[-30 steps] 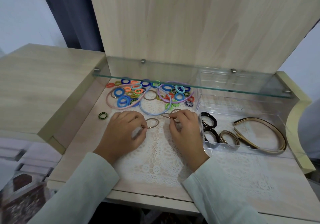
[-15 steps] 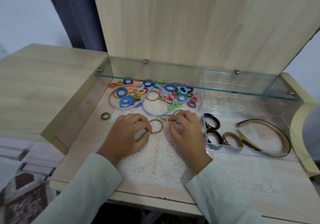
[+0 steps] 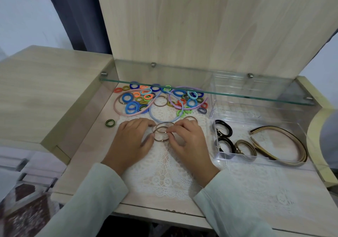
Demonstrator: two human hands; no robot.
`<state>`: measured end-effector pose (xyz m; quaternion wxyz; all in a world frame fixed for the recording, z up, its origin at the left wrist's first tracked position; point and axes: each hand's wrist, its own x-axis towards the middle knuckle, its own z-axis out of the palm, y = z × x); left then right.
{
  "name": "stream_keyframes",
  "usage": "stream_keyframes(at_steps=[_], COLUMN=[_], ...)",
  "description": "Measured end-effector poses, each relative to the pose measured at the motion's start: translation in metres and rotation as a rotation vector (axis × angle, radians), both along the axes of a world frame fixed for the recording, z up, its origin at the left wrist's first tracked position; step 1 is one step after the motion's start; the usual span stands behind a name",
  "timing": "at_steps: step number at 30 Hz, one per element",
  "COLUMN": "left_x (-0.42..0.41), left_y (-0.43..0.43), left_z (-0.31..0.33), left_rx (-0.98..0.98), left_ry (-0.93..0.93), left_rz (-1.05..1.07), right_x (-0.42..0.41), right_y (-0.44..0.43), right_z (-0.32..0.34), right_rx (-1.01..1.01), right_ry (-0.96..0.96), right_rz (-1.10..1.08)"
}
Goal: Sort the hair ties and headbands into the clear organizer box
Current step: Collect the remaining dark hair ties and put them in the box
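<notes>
Thin brown hair ties (image 3: 161,140) overlap left of the clear organizer box (image 3: 236,158).

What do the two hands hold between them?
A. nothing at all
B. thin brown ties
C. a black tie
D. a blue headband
B: the left hand and the right hand both pinch thin brown ties over the lace mat.
</notes>
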<state>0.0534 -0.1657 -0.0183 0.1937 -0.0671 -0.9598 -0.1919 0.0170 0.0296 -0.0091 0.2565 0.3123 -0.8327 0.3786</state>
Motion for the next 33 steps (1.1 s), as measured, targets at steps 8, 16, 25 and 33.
stream_keyframes(at_steps=[8,16,25,33], left_x=[0.001,0.0011,0.0019,0.0038], left_y=[0.0007,0.0016,0.001,0.0013], left_z=[0.0009,0.0033,0.0029,0.0051], left_rx=[0.012,0.023,0.067,0.058], left_ry=[-0.014,-0.036,-0.048,-0.069], left_rz=[-0.006,-0.018,-0.053,-0.049], right_x=[0.0017,0.0023,0.0042,0.002], right_y=[-0.0022,-0.0014,-0.0025,0.004], right_z=[-0.0026,-0.0032,-0.0046,-0.0021], right_rx=[0.177,0.189,0.183,0.112], right_ry=[-0.004,-0.018,-0.015,-0.009], right_rz=[0.018,0.015,0.026,-0.329])
